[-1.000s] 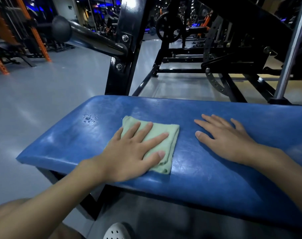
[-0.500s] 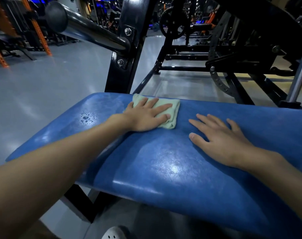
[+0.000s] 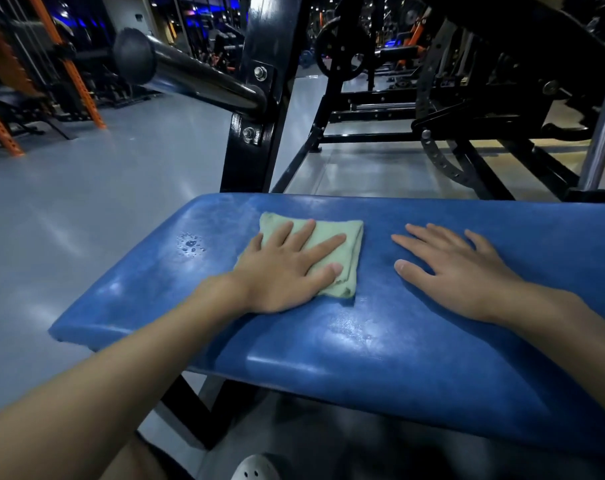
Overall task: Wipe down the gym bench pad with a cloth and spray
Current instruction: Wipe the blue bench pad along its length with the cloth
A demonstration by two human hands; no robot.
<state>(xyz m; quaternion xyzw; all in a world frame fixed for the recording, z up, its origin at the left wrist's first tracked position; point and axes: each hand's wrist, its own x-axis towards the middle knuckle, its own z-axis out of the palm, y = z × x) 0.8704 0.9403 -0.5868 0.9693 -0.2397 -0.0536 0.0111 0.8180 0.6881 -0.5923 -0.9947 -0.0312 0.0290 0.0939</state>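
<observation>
A blue gym bench pad stretches across the view in front of me. A folded pale green cloth lies on its far left half. My left hand presses flat on the cloth with straight, spread fingers. To the right, my right hand rests flat on the bare pad, fingers spread, holding nothing. A small patch of spray droplets sits on the pad left of the cloth. No spray bottle is in view.
A black upright post with a steel bar sticking out to the left stands just behind the pad. Black machine frames fill the back right. Grey floor lies to the left. A white shoe shows below the pad.
My left hand pushed the cloth to the pad's far edge, then drew it back toward me to the middle. My right hand stayed flat in place.
</observation>
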